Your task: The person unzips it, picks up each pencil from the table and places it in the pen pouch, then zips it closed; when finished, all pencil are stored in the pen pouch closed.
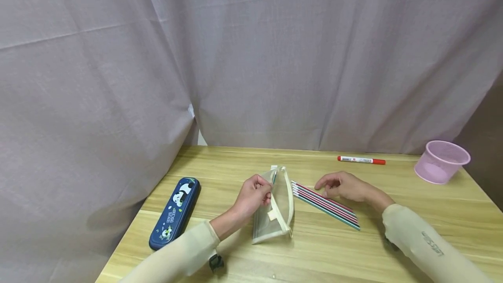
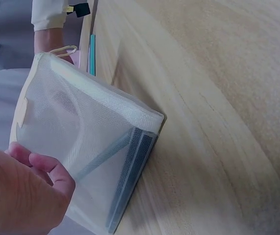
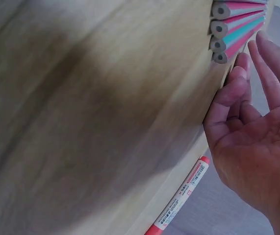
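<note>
My left hand (image 1: 256,190) pinches the rim of a cream mesh zip pouch (image 1: 271,226), whose mouth gapes to the right. Through the mesh in the left wrist view, dark pencils (image 2: 132,171) lie along the bottom, one of them slanting. To the right of the pouch, a row of red, green and dark striped pencils (image 1: 326,205) lies on the table. Just beyond their upper edge is my right hand (image 1: 346,186), fingers loosely bent and nothing held. In the right wrist view its fingertips are close to the pencils' blunt ends (image 3: 220,29); whether they touch is unclear.
A navy panda pencil case (image 1: 174,213) lies at the left. Toward the back lies a red-and-white marker (image 1: 361,160). A pink mesh basket (image 1: 436,171) stands at the far right, and a grey curtain (image 1: 259,64) hangs behind the wooden table (image 1: 314,257).
</note>
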`<state>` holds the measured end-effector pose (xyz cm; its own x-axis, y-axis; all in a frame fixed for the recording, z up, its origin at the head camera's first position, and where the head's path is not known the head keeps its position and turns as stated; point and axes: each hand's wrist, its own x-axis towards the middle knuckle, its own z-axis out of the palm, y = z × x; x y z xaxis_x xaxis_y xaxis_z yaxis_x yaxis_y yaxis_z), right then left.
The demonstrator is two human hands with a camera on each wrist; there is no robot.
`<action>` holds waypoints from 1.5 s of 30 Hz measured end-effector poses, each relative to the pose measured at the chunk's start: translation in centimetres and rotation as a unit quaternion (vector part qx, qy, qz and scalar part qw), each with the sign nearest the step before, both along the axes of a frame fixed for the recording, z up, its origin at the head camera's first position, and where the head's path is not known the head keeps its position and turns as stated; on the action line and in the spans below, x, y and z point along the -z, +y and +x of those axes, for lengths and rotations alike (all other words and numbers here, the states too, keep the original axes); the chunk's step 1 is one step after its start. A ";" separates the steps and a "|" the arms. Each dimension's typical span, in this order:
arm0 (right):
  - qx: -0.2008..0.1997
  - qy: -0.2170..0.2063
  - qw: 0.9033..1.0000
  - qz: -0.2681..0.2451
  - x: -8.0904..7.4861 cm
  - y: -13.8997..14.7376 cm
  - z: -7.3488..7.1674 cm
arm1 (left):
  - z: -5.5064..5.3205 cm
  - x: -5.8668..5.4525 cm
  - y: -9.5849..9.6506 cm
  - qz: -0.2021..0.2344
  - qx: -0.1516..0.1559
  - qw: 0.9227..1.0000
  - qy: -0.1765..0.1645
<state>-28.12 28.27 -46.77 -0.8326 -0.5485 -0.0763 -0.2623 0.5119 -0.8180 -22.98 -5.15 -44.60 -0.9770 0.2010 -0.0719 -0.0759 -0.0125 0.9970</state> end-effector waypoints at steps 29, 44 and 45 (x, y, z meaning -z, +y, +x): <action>0.040 0.178 0.962 0.205 -0.6 -2.3 0.5 | -0.4 -0.1 0.1 0.003 0.003 1.000 -0.013; 0.076 0.164 0.966 0.185 -1.5 -2.4 0.1 | -0.2 0.0 0.2 0.002 0.007 1.000 -0.015; 0.077 0.172 0.966 0.176 -1.8 -2.5 0.3 | -0.1 0.0 0.3 0.002 0.007 1.000 -0.015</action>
<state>-27.83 25.80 -44.99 -0.9117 -0.4063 0.0605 -0.3863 0.7977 -0.4630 -23.11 -4.90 -44.59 -0.9713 0.2155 -0.1008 -0.1065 -0.0150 0.9942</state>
